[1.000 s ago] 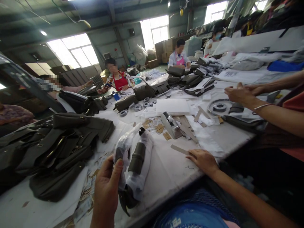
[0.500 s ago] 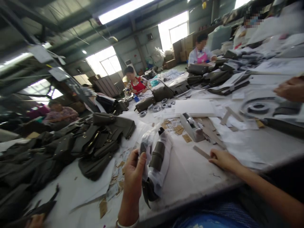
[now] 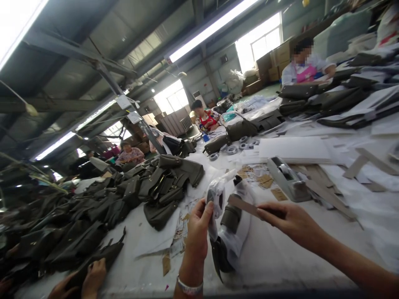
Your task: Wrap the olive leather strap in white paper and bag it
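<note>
My left hand (image 3: 199, 222) grips one side of a dark olive strap (image 3: 231, 218), which is looped and partly wrapped in thin white paper (image 3: 243, 232). The strap's dark lower end (image 3: 220, 255) hangs near the tabletop. Between the thumb and fingers of my right hand (image 3: 285, 220) is a narrow grey-brown cardboard strip (image 3: 245, 205). Its far end reaches over the strap's olive middle part; whether the two touch I cannot tell.
Olive bags (image 3: 165, 182) pile up on the left, where a co-worker's hands (image 3: 90, 278) hold one. A tape dispenser (image 3: 288, 178), cardboard strips (image 3: 330, 199) and a stack of white sheets (image 3: 296, 149) lie beyond my right hand. Tape rolls (image 3: 231, 149) sit farther back.
My right hand has lifted the cardboard strip off the table and brought it left to the wrapped strap. My left hand keeps its grip. The view has swung left.
</note>
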The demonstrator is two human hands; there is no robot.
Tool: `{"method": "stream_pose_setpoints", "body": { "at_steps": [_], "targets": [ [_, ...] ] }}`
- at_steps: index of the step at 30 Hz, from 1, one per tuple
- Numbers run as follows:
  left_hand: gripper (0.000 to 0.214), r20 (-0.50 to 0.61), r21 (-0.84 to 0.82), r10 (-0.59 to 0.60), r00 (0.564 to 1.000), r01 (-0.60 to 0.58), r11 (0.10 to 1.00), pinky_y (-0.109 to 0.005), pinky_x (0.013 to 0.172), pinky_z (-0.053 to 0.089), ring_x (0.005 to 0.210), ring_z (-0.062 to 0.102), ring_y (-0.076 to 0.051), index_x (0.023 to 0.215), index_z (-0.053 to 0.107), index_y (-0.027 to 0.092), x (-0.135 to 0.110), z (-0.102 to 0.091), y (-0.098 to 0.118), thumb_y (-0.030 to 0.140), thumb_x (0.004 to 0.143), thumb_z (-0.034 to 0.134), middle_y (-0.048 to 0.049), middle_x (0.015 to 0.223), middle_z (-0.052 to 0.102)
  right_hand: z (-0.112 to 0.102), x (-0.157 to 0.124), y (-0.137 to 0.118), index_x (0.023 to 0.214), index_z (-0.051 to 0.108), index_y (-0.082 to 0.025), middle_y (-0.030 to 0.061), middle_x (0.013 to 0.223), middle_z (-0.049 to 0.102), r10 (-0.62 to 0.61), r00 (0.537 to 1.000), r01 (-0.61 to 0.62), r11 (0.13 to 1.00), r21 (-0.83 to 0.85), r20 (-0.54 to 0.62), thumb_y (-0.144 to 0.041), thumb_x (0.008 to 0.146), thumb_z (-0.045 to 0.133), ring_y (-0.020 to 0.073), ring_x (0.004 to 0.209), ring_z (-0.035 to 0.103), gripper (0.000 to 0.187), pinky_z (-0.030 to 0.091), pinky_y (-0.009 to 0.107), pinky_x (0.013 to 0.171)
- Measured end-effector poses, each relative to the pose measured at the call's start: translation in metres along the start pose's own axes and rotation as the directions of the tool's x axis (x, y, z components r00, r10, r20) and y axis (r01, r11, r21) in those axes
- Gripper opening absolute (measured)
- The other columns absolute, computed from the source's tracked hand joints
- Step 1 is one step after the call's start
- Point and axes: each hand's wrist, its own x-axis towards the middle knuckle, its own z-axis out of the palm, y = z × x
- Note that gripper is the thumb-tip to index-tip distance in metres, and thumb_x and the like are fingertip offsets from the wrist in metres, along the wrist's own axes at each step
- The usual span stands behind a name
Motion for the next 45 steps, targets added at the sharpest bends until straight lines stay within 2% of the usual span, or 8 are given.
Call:
{"method": "stream_pose_setpoints", "body": {
  "at_steps": [10, 13, 19, 25, 31, 36, 40, 45],
  "targets": [
    [0.037, 0.035, 0.170, 0.049, 0.998, -0.054, 0.984, -0.026, 0.080, 0.048, 0.090, 0.063, -0.019, 0.104, 0.073, 0.019, -0.008, 0.006, 0.014, 0.051, 0.086, 0.067, -0.0047, 0.093, 0.071, 0.030, 0.042, -0.033, 0.099, 0.080, -0.026, 0.0014, 0.094, 0.076, -0.162, 0.981, 0.146, 0.979, 0.145, 0.104, -0.052, 0.088, 0.062, 0.0259, 0.088, 0.067, 0.033, 0.048, 0.032, 0.078],
    [0.039, 0.065, 0.192, 0.057, 0.996, -0.068, 0.979, -0.028, 0.084, 0.050, 0.095, 0.065, -0.021, 0.111, 0.073, 0.019, -0.008, 0.005, 0.014, 0.050, 0.087, 0.066, -0.0066, 0.099, 0.073, 0.036, 0.050, -0.048, 0.101, 0.080, -0.023, 0.0023, 0.093, 0.076, -0.133, 0.972, 0.052, 0.924, 0.378, 0.192, -0.059, 0.083, 0.067, 0.0269, 0.096, 0.066, 0.043, 0.048, 0.033, 0.087],
    [0.036, 0.016, 0.335, 0.149, 0.989, -0.145, 0.931, -0.040, 0.102, 0.047, 0.114, 0.064, -0.030, 0.110, 0.076, 0.022, -0.007, 0.002, 0.018, 0.046, 0.085, 0.069, -0.0074, 0.113, 0.075, 0.038, 0.050, -0.058, 0.087, 0.078, -0.016, 0.0020, 0.071, 0.066, -0.035, 0.924, -0.179, 0.840, 0.513, 0.380, -0.067, 0.076, 0.072, 0.0162, 0.066, 0.056, 0.053, 0.042, 0.026, 0.060],
    [0.031, -0.030, 0.411, 0.268, 0.963, -0.233, 0.882, -0.043, 0.102, 0.046, 0.113, 0.065, -0.031, 0.113, 0.076, 0.027, -0.009, 0.007, 0.010, 0.039, 0.085, 0.069, -0.0083, 0.113, 0.075, 0.039, 0.055, -0.062, 0.082, 0.073, -0.013, -0.0028, 0.058, 0.051, 0.100, 0.930, -0.259, 0.862, 0.435, 0.354, -0.067, 0.069, 0.078, 0.0086, 0.052, 0.035, 0.056, 0.023, 0.023, 0.048],
    [0.028, -0.028, 0.472, 0.312, 0.950, -0.263, 0.842, -0.040, 0.099, 0.048, 0.110, 0.064, -0.028, 0.113, 0.075, 0.029, -0.010, 0.012, 0.006, 0.040, 0.090, 0.063, -0.0076, 0.112, 0.074, 0.040, 0.053, -0.072, 0.084, 0.078, -0.016, -0.0003, 0.061, 0.057, 0.108, 0.950, -0.227, 0.885, 0.406, 0.295, -0.068, 0.068, 0.075, 0.0108, 0.053, 0.041, 0.055, 0.031, 0.025, 0.050],
    [0.028, -0.074, 0.366, 0.293, 0.953, -0.247, 0.897, -0.036, 0.100, 0.047, 0.115, 0.061, -0.026, 0.109, 0.077, 0.026, -0.006, 0.013, -0.001, 0.043, 0.090, 0.064, -0.0093, 0.122, 0.066, 0.042, 0.049, -0.078, 0.087, 0.079, -0.019, 0.0022, 0.068, 0.064, 0.095, 0.963, -0.200, 0.881, 0.429, 0.253, -0.065, 0.071, 0.075, 0.0189, 0.070, 0.056, 0.048, 0.045, 0.028, 0.061],
    [0.040, -0.136, 0.043, 0.124, 0.983, -0.119, 0.992, -0.035, 0.102, 0.048, 0.125, 0.057, -0.029, 0.114, 0.075, 0.025, -0.003, 0.016, -0.010, 0.047, 0.081, 0.075, -0.0105, 0.150, 0.046, 0.043, 0.050, -0.080, 0.086, 0.080, -0.020, 0.0031, 0.073, 0.068, 0.084, 0.966, -0.182, 0.894, 0.410, 0.246, -0.064, 0.071, 0.076, 0.0247, 0.084, 0.062, 0.047, 0.049, 0.030, 0.071],
    [0.103, -0.120, -0.323, -0.009, 0.993, -0.031, 0.946, -0.037, 0.100, 0.049, 0.115, 0.064, -0.024, 0.156, 0.022, 0.032, -0.001, 0.021, -0.009, 0.040, 0.074, 0.084, -0.0127, 0.129, 0.065, 0.039, 0.054, -0.080, 0.093, 0.080, -0.020, 0.0048, 0.087, 0.073, 0.077, 0.957, -0.188, 0.898, 0.397, 0.280, -0.065, 0.073, 0.075, 0.0293, 0.100, 0.063, 0.049, 0.050, 0.034, 0.086]
  ]
}}
